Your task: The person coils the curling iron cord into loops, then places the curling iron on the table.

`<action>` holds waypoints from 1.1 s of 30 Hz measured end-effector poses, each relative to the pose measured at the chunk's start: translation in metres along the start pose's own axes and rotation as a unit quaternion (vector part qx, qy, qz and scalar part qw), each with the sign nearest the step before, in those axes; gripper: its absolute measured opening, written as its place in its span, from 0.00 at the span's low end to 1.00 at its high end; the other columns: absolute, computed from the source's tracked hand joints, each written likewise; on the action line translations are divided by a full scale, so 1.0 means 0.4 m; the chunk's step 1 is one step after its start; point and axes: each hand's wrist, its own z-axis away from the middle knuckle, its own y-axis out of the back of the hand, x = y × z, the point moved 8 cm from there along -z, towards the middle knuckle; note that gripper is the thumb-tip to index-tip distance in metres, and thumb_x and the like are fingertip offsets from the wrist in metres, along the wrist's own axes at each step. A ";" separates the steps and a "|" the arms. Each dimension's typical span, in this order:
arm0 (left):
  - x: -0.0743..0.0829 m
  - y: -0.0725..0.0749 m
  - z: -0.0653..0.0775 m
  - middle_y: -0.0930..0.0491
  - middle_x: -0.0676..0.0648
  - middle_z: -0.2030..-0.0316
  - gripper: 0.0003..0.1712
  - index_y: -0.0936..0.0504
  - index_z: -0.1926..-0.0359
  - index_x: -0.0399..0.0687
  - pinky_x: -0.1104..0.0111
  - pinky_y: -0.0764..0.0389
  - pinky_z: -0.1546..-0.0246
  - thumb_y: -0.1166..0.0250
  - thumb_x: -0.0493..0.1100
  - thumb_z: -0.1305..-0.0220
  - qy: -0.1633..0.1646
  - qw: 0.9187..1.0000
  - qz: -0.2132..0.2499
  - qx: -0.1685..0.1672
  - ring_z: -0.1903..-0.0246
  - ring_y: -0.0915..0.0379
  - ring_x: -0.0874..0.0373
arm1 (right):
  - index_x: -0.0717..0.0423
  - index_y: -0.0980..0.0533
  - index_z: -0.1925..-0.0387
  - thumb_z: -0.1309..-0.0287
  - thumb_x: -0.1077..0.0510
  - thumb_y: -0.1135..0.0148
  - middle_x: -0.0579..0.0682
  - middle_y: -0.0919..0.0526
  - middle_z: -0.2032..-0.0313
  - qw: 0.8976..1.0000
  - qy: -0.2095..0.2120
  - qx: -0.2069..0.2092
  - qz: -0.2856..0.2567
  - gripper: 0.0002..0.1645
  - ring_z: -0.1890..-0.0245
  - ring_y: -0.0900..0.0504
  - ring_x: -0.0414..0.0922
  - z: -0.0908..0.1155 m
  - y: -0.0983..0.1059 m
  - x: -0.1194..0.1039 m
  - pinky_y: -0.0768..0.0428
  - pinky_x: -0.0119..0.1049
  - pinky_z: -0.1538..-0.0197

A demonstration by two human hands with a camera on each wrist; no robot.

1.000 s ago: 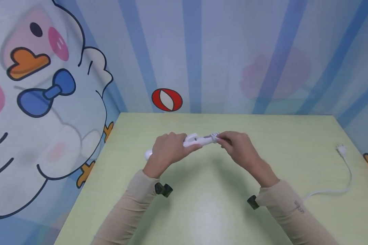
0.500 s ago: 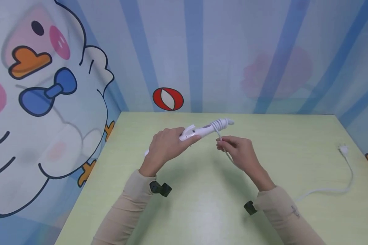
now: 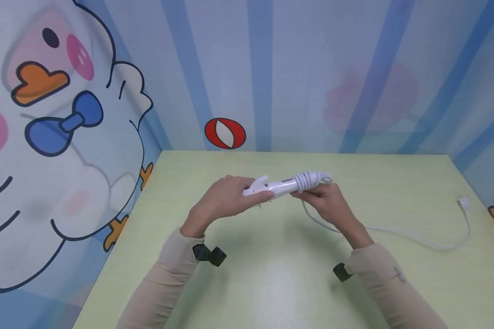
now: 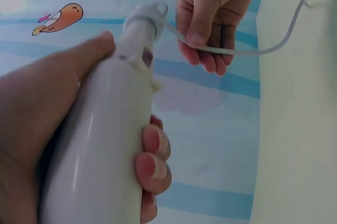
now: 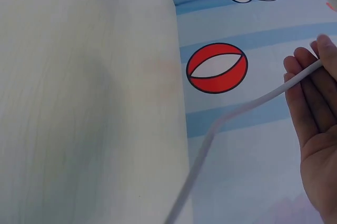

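Note:
My left hand [image 3: 224,196] grips a white curling iron [image 3: 283,187], its fingers wrapped round the body in the left wrist view. A lever sticks up near the thumb. The handle end points right, with several turns of white cord [image 3: 305,181] wound round it. Below and just right of those coils is my right hand [image 3: 329,203], partly behind the handle end. Its thumb pinches the loose cord [image 5: 253,104] against the fingers in the right wrist view. The iron's far left part is hidden by the left hand.
The cord runs behind the right wrist across the pale yellow table [image 3: 263,274] to a white two-pin plug [image 3: 463,202] at the right. Blue striped cloth with cartoon prints [image 3: 225,133] stands behind and to the left.
My right hand has passed the cord round the handle end and now sits under it. The iron has shifted slightly right. The cord on the table has been drawn in behind the right wrist.

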 end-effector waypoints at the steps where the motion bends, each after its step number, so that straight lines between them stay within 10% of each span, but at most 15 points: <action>1: 0.003 -0.003 0.002 0.24 0.55 0.78 0.29 0.23 0.65 0.62 0.65 0.27 0.79 0.47 0.77 0.51 -0.007 1.000 0.007 -0.014 0.80 0.29 0.60 | 0.59 0.19 0.60 0.48 0.65 0.36 0.52 0.15 0.62 1.000 0.010 0.000 0.007 0.11 0.65 0.20 0.34 0.001 0.002 -0.010 0.23 0.30 0.63; 12: 0.035 -0.024 0.027 0.25 0.60 0.79 0.26 0.23 0.69 0.66 0.68 0.29 0.78 0.48 0.78 0.51 -0.074 0.993 -0.054 -0.075 0.80 0.31 0.64 | 0.56 0.19 0.58 0.56 0.72 0.34 0.50 0.15 0.62 0.976 0.202 -0.049 0.067 0.19 0.62 0.16 0.43 0.017 -0.006 -0.016 0.24 0.26 0.58; 24: 0.065 -0.045 0.039 0.27 0.60 0.82 0.28 0.24 0.73 0.64 0.69 0.31 0.80 0.49 0.78 0.52 -0.085 0.984 -0.114 -0.106 0.83 0.32 0.64 | 0.54 0.19 0.58 0.55 0.66 0.32 0.49 0.16 0.59 0.964 0.202 -0.076 0.153 0.18 0.58 0.17 0.44 -0.007 0.013 -0.006 0.21 0.39 0.60; 33: 0.029 -0.063 0.012 0.28 0.57 0.84 0.28 0.23 0.77 0.62 0.68 0.33 0.81 0.46 0.78 0.54 -0.014 0.982 -0.157 -0.105 0.83 0.34 0.62 | 0.52 0.17 0.65 0.55 0.62 0.30 0.46 0.15 0.64 0.944 0.216 -0.056 0.244 0.11 0.63 0.17 0.42 -0.016 0.016 -0.030 0.21 0.39 0.62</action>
